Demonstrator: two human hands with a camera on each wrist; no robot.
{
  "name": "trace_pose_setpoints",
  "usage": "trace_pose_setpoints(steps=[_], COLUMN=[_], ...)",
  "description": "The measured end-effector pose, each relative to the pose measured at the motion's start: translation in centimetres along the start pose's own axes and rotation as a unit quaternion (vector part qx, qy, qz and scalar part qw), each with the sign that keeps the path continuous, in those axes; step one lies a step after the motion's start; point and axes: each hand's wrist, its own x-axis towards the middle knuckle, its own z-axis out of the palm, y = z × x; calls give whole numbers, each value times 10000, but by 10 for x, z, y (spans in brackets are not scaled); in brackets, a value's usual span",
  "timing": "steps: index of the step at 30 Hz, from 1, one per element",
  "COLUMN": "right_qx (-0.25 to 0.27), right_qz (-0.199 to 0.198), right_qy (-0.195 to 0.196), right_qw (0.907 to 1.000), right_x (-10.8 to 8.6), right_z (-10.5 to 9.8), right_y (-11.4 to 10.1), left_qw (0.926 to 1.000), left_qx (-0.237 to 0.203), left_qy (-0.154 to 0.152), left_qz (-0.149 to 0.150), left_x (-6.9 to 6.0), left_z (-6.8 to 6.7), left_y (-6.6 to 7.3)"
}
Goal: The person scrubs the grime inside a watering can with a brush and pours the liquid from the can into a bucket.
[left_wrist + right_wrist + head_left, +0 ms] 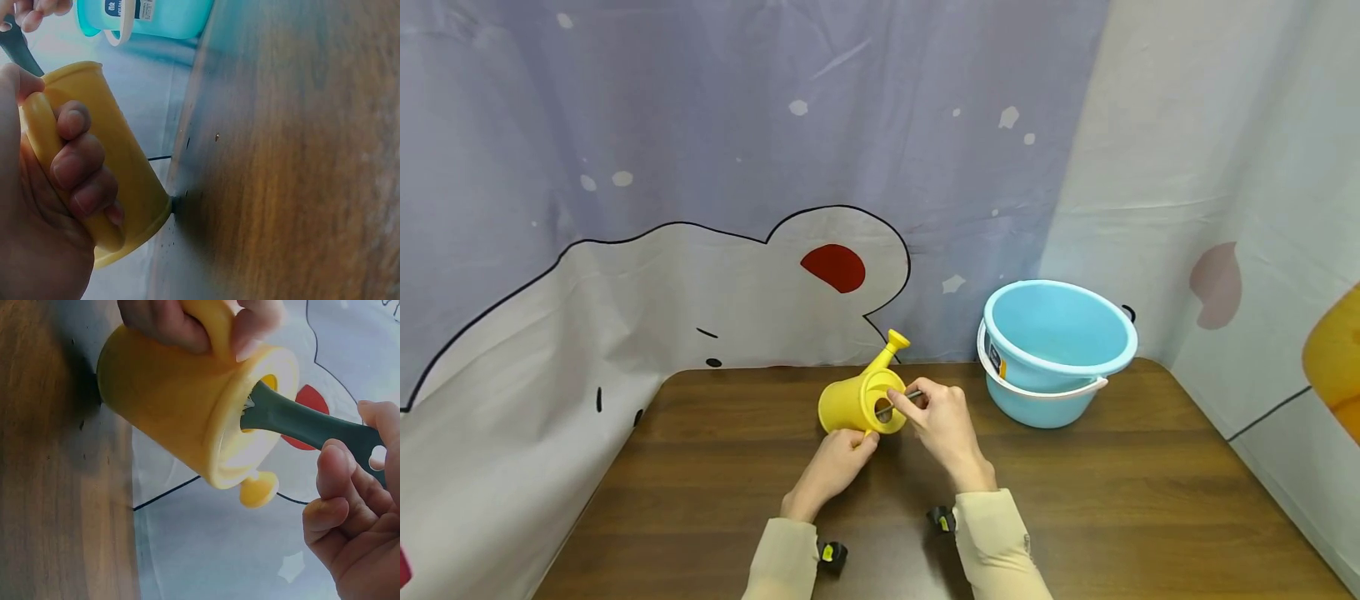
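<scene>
A yellow watering can [844, 405] is tilted over the wooden table, its open top turned toward the right hand. The left hand [837, 467] grips its handle, fingers curled round it in the left wrist view [75, 162]. A dark green tool handle [300, 419] with a hole near its end is held by the right hand [946, 423] between thumb and fingers. The tool's other end goes into the can's opening; in the right wrist view a bit of metal shows at the rim, and the rest is hidden inside.
A light blue bucket [1052, 329] with a white handle stands at the back right of the wooden table [1105, 500]. Behind the table hangs a printed curtain [737, 125]. Small dark specks lie on the table near the can's base in the wrist views.
</scene>
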Motion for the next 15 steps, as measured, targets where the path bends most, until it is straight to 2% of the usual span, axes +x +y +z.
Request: trace_pose_setpoints(steps=[5,15], right_qx=[112,86], right_qz=[80,429], right_qy=[-14,-395], right_qw=[9999,9983], right_x=[-1,-6], right_z=[5,22], right_y=[2,12], left_qw=[10000,9999], left_qx=[1,29], left_qy=[4,66], left_qz=[-9,95], left_x=[1,2], left_z=[0,2], left_y=[-1,-3])
